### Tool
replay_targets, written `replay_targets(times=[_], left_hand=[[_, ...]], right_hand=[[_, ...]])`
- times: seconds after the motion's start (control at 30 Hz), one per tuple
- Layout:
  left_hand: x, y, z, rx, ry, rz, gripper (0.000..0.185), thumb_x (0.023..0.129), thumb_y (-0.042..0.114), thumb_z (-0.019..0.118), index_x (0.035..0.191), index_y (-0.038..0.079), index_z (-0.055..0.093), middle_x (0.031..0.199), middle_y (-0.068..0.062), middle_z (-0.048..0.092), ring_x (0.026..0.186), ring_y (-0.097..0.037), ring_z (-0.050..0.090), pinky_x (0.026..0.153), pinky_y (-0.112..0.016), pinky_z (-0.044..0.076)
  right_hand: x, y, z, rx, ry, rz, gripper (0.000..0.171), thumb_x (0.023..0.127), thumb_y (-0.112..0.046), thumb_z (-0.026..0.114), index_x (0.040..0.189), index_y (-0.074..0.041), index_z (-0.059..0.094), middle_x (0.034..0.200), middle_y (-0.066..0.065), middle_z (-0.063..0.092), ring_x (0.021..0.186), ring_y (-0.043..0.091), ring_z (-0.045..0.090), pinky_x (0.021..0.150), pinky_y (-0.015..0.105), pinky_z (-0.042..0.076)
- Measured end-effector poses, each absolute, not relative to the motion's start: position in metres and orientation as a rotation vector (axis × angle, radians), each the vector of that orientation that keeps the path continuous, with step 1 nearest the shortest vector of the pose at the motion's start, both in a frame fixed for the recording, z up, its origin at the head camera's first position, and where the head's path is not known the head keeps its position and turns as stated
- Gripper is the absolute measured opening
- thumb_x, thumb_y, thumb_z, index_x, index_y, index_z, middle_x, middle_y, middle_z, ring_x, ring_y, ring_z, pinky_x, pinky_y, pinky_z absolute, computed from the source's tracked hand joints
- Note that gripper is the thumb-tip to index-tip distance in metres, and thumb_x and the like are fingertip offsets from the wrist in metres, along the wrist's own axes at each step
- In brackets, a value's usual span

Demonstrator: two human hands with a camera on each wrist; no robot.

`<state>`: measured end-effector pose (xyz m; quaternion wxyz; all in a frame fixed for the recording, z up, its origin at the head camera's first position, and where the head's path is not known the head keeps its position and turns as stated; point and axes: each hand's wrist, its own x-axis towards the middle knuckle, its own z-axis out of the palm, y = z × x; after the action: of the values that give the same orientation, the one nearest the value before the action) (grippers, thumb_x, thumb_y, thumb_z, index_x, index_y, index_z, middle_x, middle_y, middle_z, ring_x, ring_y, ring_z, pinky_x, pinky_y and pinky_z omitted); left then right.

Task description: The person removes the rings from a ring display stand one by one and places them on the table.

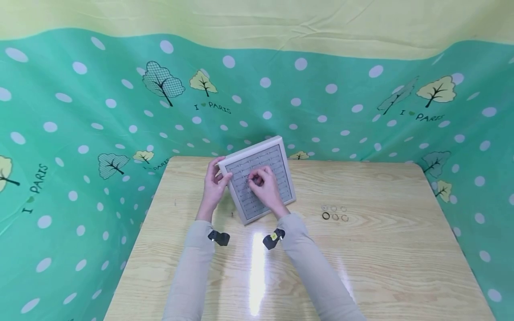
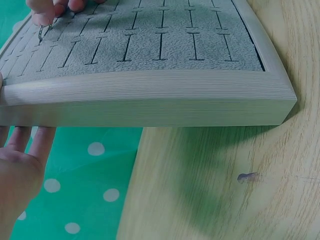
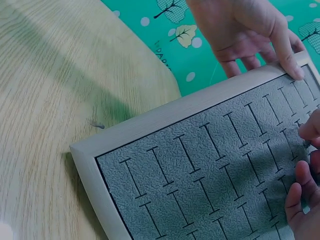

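Note:
A ring display tray (image 1: 257,150) with a pale wooden frame and grey slotted padding is held tilted above the table. My left hand (image 1: 214,185) grips its left edge, thumb on top of the frame and fingers underneath, as the right wrist view also shows. Over the padding, my right hand (image 1: 265,187) pinches a small metallic ring (image 2: 42,33) at one of the slots toward the left side. The ring's lower part cannot be made out clearly. In the right wrist view, the slots (image 3: 186,152) near the front corner hold nothing.
Several rings lie in two rows on the wooden table (image 1: 381,249) to the right, among them a black ring (image 1: 325,216). A small dark mark (image 2: 247,177) shows on the tabletop beside the tray. Green dotted cloth (image 1: 249,96) hangs behind the table.

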<state>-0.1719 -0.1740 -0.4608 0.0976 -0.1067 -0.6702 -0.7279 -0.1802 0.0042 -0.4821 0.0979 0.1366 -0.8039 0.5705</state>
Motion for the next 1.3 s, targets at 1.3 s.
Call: replay_targets(times=[1.3], left_hand=[[-0.177, -0.176, -0.471, -0.268, -2.004, -2.165, 0.055, 0.089, -0.014, 0.056, 0.138, -0.001, 0.036, 0.125, -0.024, 0.051, 0.098, -0.023, 0.061, 0.084, -0.033, 0.056]], right_hand=[[-0.115, 0.061, -0.495, 0.098, -2.271, 1.910, 0.011, 0.085, 0.011, 0.060, 0.097, 0.011, 0.061, 0.101, 0.021, 0.057, 0.083, 0.026, 0.056, 0.072, 0.025, 0.048]])
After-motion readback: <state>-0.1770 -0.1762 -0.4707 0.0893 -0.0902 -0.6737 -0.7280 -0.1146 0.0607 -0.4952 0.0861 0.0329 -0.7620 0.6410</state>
